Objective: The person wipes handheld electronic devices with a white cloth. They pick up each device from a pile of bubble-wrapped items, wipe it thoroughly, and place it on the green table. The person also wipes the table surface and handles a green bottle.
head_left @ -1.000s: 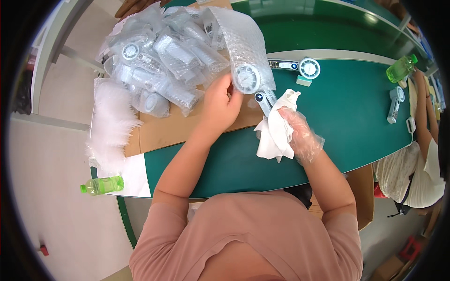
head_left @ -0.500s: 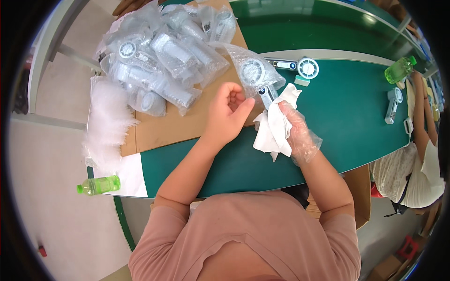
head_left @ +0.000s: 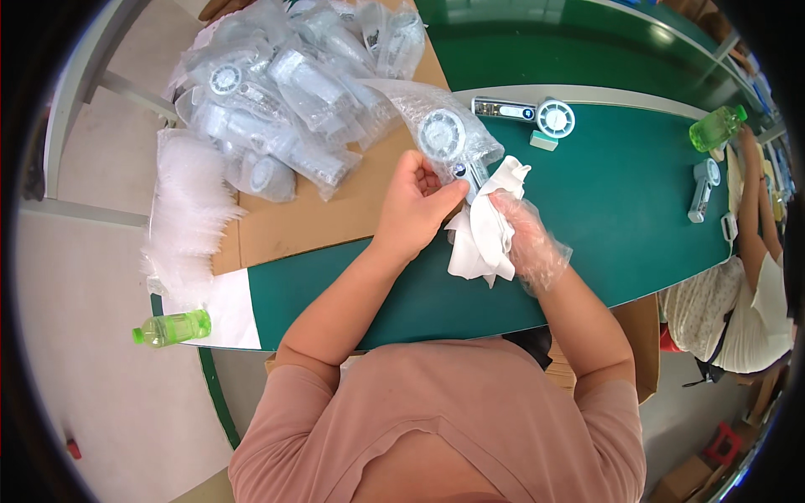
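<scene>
Far left lie bagged handheld fans (head_left: 312, 88); two bare fans (head_left: 556, 120) remain right. Our right hand (head_left: 530, 241) clasps white cloth (head_left: 488, 237) against a half-bagged fan (head_left: 472, 176); our curled left hand's (head_left: 411, 208) hold, we cannot tell.

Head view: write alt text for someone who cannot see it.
A gloved right hand holds a white cloth against a handheld fan whose head is inside a bubble-wrap bag, the bare left hand beside it. At left, bagged fans are heaped on cardboard.
</scene>
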Action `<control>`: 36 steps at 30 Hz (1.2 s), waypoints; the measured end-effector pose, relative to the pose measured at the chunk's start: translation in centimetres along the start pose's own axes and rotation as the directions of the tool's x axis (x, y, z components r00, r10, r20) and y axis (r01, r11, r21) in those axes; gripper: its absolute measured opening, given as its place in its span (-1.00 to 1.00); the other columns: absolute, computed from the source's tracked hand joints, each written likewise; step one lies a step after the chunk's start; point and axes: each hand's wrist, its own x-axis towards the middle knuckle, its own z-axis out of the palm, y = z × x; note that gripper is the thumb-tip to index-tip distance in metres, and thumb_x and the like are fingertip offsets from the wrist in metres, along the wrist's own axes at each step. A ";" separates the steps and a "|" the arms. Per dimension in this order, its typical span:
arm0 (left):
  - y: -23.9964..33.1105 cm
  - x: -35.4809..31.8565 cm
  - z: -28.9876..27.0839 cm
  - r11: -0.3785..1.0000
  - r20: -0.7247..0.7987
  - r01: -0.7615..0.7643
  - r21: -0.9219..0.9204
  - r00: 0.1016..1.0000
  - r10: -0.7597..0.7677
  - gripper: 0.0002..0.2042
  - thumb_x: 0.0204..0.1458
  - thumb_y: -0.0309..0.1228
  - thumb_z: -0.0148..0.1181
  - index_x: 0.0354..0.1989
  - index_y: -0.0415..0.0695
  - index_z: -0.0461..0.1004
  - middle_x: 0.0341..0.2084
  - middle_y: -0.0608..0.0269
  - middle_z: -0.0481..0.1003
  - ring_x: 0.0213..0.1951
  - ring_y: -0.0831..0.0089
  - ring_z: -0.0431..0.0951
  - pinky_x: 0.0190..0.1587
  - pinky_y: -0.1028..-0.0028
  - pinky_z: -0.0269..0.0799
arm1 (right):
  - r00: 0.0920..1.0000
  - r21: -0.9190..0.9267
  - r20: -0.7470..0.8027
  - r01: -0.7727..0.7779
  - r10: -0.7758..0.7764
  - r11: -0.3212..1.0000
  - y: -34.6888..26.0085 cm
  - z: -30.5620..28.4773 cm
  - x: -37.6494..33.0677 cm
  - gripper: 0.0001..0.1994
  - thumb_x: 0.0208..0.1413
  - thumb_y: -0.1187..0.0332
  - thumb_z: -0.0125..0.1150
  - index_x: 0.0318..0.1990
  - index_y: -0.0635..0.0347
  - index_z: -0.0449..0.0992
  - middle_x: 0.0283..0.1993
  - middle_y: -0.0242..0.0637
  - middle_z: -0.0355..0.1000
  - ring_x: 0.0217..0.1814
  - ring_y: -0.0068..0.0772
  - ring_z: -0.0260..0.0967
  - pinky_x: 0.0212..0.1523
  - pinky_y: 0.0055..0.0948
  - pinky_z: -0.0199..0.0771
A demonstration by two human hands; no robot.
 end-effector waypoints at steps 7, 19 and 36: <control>-0.3 -0.3 0.3 0.993 -0.019 -0.082 -0.084 0.997 0.081 -0.70 -0.03 -0.57 0.28 -0.20 -0.19 0.27 -0.27 0.22 0.45 -0.23 0.57 0.48 -0.17 0.55 0.46 | 0.999 0.009 -0.001 0.038 -0.038 0.999 -0.1 0.3 -0.5 -0.64 0.21 0.28 0.05 0.06 0.33 0.30 -0.14 -0.15 0.45 -0.17 -0.29 0.52 -0.13 -0.29 0.61; -0.8 -0.5 0.2 0.995 -0.108 -0.100 0.001 0.989 0.100 -0.66 -0.07 -0.54 0.32 -0.20 -0.16 0.25 -0.33 0.28 0.40 -0.31 0.59 0.42 -0.24 0.57 0.41 | 0.997 0.009 -0.055 0.045 -0.044 0.999 0.1 0.6 -0.3 -0.66 0.20 0.26 0.09 0.00 0.33 0.35 -0.16 -0.16 0.46 -0.17 -0.30 0.53 -0.17 -0.30 0.61; 0.6 -0.4 0.4 0.380 0.340 -0.530 0.758 0.819 0.463 -0.84 0.10 -0.55 0.01 -0.17 -0.30 0.43 -0.38 0.01 0.41 -0.31 0.09 0.44 -0.25 0.29 0.34 | 0.998 -0.114 0.041 0.053 -0.048 0.992 0.2 0.6 0.2 -0.63 0.09 0.19 0.24 -0.07 0.28 0.44 -0.19 -0.25 0.46 -0.20 -0.43 0.44 -0.23 -0.39 0.49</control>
